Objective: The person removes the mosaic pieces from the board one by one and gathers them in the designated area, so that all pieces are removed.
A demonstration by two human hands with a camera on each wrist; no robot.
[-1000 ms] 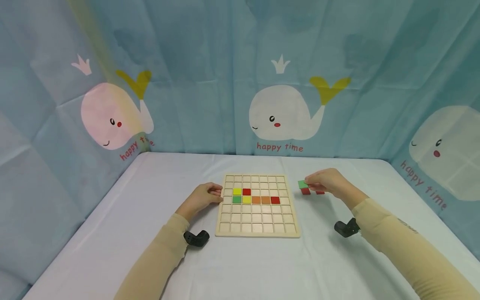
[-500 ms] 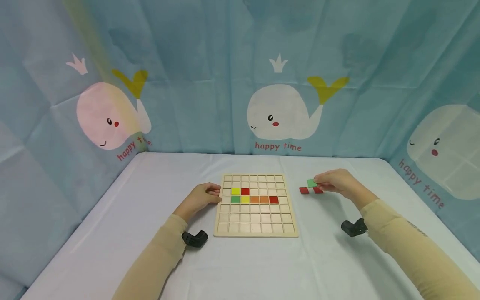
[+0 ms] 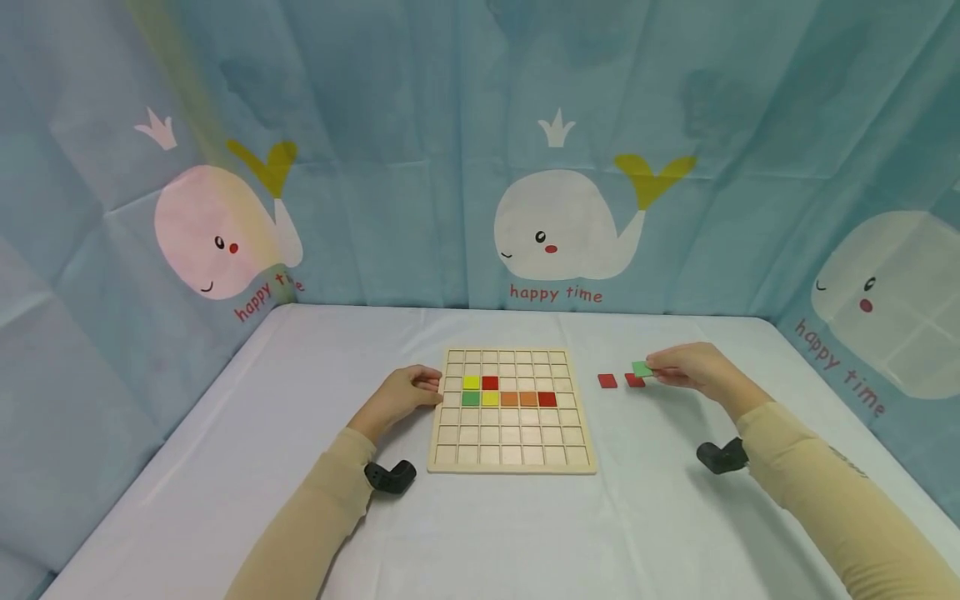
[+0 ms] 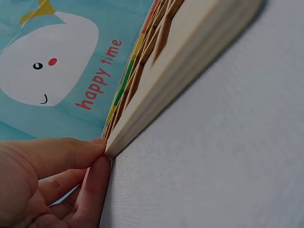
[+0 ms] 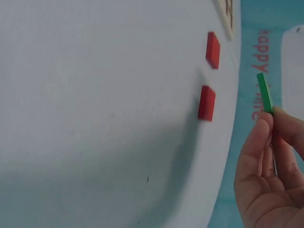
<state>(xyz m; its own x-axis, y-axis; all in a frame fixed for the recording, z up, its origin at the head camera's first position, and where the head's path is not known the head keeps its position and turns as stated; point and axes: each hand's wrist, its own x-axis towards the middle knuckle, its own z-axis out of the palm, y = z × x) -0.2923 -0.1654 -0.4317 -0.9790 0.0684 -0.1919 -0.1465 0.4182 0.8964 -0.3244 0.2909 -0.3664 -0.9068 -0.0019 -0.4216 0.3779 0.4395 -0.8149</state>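
A wooden grid board (image 3: 511, 456) lies on the table with yellow, red, green and orange square tiles in two of its rows. My left hand (image 3: 400, 399) holds the board's left edge; in the left wrist view the thumb and a finger (image 4: 98, 178) pinch its rim. Between the thumb and fingertips of my right hand (image 3: 692, 367) is a thin green square tile (image 5: 264, 93), raised above the table right of the board. Two red square tiles lie below it, one nearer the board (image 3: 607, 381) and one (image 3: 634, 380) partly behind the green tile.
A white cloth covers the table (image 3: 517, 533). Behind it hangs a blue curtain (image 3: 390, 225) printed with whales. Each wrist carries a black device, one on the left (image 3: 392, 477) and one on the right (image 3: 722, 457).
My right hand has moved to the right with the green tile, from over the nearer red tile to over the farther one. The left hand stays at the board's edge.
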